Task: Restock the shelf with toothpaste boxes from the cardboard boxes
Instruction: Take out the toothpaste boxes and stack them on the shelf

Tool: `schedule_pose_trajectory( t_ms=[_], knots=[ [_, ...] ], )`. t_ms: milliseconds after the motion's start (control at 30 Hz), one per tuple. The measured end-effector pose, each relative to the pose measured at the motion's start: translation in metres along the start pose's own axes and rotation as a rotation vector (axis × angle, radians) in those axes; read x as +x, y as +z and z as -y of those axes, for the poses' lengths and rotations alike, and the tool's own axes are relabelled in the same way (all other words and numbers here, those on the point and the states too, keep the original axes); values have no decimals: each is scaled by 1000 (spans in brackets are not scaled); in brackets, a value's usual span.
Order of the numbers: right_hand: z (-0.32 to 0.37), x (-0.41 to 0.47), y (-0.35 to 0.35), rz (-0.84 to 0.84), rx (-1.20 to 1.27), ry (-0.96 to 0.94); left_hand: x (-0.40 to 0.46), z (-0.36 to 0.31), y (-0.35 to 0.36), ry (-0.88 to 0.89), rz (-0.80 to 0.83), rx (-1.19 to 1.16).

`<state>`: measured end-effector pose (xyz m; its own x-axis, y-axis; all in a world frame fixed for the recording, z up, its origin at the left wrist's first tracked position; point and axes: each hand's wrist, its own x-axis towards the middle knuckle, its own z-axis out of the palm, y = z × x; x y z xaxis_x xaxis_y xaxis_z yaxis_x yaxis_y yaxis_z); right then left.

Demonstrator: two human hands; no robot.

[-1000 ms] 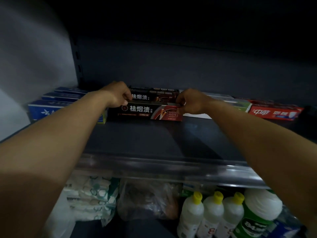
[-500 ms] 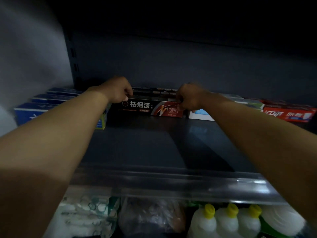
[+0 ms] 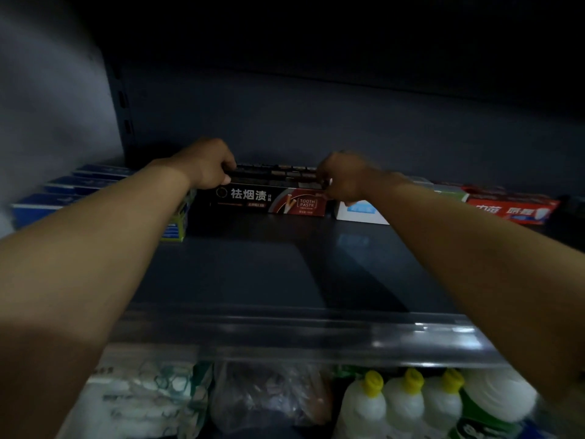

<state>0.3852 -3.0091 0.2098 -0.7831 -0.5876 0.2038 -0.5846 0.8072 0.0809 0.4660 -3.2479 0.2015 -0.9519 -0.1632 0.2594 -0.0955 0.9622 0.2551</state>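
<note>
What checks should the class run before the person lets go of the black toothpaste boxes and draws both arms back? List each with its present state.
1. Front black toothpaste box lies flat on the dark grey shelf: ok.
2. Label faces forward, readable: ok.
3. Left hand and right hand grip the box ends: ok.
4. Front box sits square with the black boxes behind it: cannot tell, too dark.
5. Blue boxes on the left and white box on the right undisturbed: ok.
6. Bare shelf in front for pulling the arms back: ok.
</note>
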Motion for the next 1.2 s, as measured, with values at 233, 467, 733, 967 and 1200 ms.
schedule_pose_trajectory(
  t_ms=[233, 467, 733, 967, 1200],
  knots=[
    [-26, -49, -22, 11, 14, 0, -33, -80, -15, 117, 30, 66],
    [-74, -145, -38, 74, -44, 67, -81, -189, -6, 269, 66, 66],
    [-154, -284, -60, 74, -105, 159, -123, -329, 29, 456, 172, 1],
    [-234, -411, -50, 113, -89, 320, -169, -460, 82, 686, 243, -60],
    [-291, -538, 10, 190, 10, 459, -233, -551, 175, 851, 401, -60]
  ],
)
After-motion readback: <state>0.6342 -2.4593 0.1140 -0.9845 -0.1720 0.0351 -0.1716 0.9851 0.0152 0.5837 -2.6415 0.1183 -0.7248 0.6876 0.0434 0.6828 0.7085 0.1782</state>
